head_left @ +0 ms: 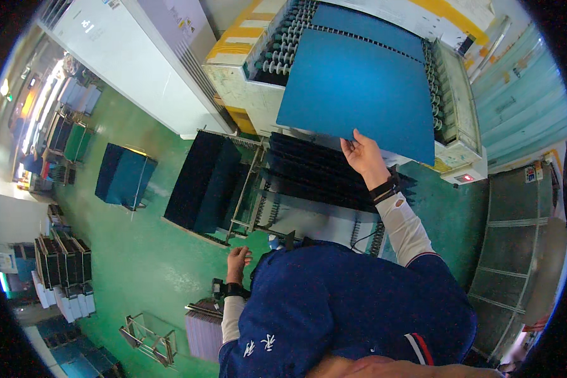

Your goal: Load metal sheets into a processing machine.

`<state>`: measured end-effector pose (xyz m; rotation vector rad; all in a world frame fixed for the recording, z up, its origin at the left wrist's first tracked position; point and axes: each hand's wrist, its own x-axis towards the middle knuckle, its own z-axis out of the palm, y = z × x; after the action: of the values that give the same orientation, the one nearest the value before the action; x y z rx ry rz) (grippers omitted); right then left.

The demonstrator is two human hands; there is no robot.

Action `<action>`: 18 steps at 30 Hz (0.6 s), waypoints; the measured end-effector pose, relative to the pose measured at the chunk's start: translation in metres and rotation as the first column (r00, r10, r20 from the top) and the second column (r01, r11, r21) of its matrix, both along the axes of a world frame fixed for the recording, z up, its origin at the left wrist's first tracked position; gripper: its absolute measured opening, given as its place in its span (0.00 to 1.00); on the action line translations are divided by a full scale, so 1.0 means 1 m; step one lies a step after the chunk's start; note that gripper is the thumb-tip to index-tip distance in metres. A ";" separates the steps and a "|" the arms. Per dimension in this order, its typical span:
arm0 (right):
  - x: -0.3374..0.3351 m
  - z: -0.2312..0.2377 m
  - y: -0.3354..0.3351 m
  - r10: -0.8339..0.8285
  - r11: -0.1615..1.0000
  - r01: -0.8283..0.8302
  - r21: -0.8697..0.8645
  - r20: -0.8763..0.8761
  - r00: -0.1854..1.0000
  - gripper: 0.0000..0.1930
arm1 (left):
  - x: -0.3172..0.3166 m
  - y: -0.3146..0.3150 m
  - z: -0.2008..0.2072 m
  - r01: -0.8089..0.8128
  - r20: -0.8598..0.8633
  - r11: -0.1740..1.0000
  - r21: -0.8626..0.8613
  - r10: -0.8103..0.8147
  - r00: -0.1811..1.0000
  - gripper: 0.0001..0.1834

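A large flat blue sheet (362,88) lies tilted on the roller conveyor of a machine, its near edge jutting out toward me. My right hand (363,154) reaches up to that near edge, with fingers and thumb closed at it. Just beneath the sheet, a rack (264,211) holds several dark thin panels (321,170) standing close together. My left hand (238,259) hangs low at my side with its fingers curled, and no object shows in it. Both wrists wear dark bands.
A second blue sheet (372,28) lies farther back on the rollers (282,60). To the left stand a rack of dark panels (201,183) and a blue panel stack (125,176) on the green floor. An empty metal frame (150,340) and a purple stack (203,334) are lower left.
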<state>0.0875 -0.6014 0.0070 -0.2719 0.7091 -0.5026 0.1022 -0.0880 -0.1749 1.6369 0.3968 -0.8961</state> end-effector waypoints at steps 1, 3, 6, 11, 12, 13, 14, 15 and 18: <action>0.000 0.001 0.001 0.006 1.000 -0.006 -0.007 0.004 1.000 0.13 | -0.001 0.000 -0.001 0.001 0.001 1.000 0.001 -0.001 1.000 0.14; 0.000 0.001 0.001 0.010 1.000 -0.010 -0.013 0.009 1.000 0.14 | -0.003 0.002 -0.002 0.016 -0.063 1.000 0.025 -0.015 0.998 0.14; 0.003 -0.004 -0.003 0.016 0.999 -0.015 -0.031 0.032 0.999 0.14 | -0.008 0.013 -0.013 0.042 -0.076 0.998 0.054 -0.038 0.996 0.15; 0.007 -0.015 -0.009 0.002 1.000 -0.002 0.006 0.048 0.999 0.11 | -0.018 0.021 -0.014 0.020 -0.118 0.997 0.077 -0.011 0.993 0.18; 0.008 -0.011 -0.006 0.002 1.000 -0.003 0.006 0.048 0.999 0.11 | -0.020 0.021 -0.009 0.022 -0.110 0.995 0.094 -0.011 0.994 0.18; 0.008 -0.005 -0.003 0.007 1.000 -0.007 0.004 0.057 0.998 0.10 | -0.021 0.022 -0.010 0.021 -0.109 0.995 0.095 -0.011 0.994 0.18; 0.009 -0.002 -0.002 0.011 1.000 -0.011 0.001 0.066 0.998 0.10 | -0.023 0.024 -0.010 0.009 -0.137 0.994 0.105 0.006 0.991 0.19; 0.009 -0.003 -0.003 0.011 1.000 -0.011 0.001 0.068 0.998 0.10 | -0.025 0.026 -0.010 -0.003 -0.164 0.993 0.115 0.022 0.986 0.19; 0.013 -0.005 -0.008 0.008 1.000 -0.008 -0.009 0.055 0.998 0.10 | -0.031 0.036 -0.025 0.020 -0.192 0.994 0.104 0.000 0.981 0.18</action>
<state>0.1001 -0.6089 0.0019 -0.2683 0.6516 -0.5042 0.0711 -0.0521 -0.2003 1.6548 0.5779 -1.0595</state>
